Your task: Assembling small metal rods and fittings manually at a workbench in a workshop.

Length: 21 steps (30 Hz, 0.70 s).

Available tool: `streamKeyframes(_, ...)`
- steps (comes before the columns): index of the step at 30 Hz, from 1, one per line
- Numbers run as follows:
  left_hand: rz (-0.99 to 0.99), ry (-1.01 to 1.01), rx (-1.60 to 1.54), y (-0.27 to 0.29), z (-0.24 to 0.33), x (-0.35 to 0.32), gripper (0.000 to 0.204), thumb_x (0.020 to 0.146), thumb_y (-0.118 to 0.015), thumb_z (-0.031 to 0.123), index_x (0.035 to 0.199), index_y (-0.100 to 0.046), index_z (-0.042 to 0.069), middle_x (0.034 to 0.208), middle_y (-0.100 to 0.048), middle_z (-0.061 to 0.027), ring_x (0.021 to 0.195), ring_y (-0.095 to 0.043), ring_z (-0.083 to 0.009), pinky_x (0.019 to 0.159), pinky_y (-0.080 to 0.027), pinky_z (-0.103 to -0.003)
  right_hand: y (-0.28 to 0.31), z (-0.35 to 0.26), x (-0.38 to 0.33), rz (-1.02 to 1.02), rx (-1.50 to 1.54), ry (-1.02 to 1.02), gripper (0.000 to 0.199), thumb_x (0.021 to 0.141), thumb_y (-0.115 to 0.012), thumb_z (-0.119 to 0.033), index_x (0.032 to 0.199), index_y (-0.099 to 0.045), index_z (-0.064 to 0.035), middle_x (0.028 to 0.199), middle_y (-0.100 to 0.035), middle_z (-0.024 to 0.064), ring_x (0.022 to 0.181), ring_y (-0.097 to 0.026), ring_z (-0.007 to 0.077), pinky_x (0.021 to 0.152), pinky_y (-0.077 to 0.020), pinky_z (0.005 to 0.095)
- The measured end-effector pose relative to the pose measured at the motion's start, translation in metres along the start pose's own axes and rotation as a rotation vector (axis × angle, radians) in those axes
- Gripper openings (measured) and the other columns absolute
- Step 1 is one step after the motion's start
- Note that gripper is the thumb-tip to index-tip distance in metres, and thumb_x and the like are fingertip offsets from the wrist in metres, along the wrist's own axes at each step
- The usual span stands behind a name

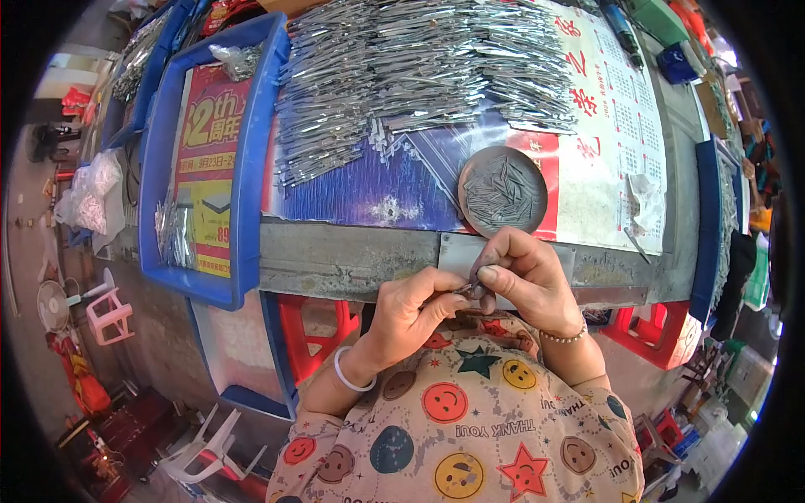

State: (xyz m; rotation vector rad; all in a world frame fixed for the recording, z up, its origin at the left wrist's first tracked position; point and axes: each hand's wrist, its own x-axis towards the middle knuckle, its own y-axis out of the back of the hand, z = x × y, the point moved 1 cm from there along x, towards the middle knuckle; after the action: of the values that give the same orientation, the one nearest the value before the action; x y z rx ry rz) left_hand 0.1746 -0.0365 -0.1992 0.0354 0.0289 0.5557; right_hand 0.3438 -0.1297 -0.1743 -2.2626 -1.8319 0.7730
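Close in front of my body, my left hand [411,314] and my right hand [530,281] meet at the table's near edge. The fingers of both are pinched together around a small metal piece [464,289], mostly hidden by the fingertips, so its kind does not show. Just beyond my right hand stands a round shallow dish [462,194] holding many short grey metal pins [501,189]. Farther back, slim silvery metal strips [394,75] lie heaped in rows on printed paper sheets.
At the left stands a blue plastic tray [246,168] with a few metal strips [174,235] and a plastic bag in it. Crumpled white plastic [644,201] lies on the calendar sheet [612,101] at right. Red stools [650,335] stand below the table [335,260].
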Motion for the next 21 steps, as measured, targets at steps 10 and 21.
streamKeyframes(10,-0.043,0.059,-0.121,0.002,-0.003,-0.005,0.011,0.090,-0.063,0.005,0.096,-0.060,-0.004,0.083,-0.069,-0.0086,0.066,-0.062,-0.0078,0.059,-0.052,-0.021,-0.003,0.001,0.000,-0.011,0.036,-0.061,0.010,0.096,-0.054,-0.009,0.092,-0.049,-0.0010,0.078,-0.061,0.0038,0.064,-0.058,0.0064,0.056,-0.0472,0.0194)
streamKeyframes(21,0.045,0.018,0.086,-0.002,0.013,-0.014,0.009,0.088,-0.066,0.005,0.092,-0.062,-0.002,0.074,-0.067,-0.0059,0.060,-0.062,-0.0080,0.054,-0.050,-0.022,-0.012,0.001,-0.006,0.032,-0.342,0.052,0.011,0.094,-0.056,-0.006,0.089,-0.048,-0.0001,0.071,-0.062,0.0042,0.063,-0.060,0.0071,0.054,-0.0487,0.0215)
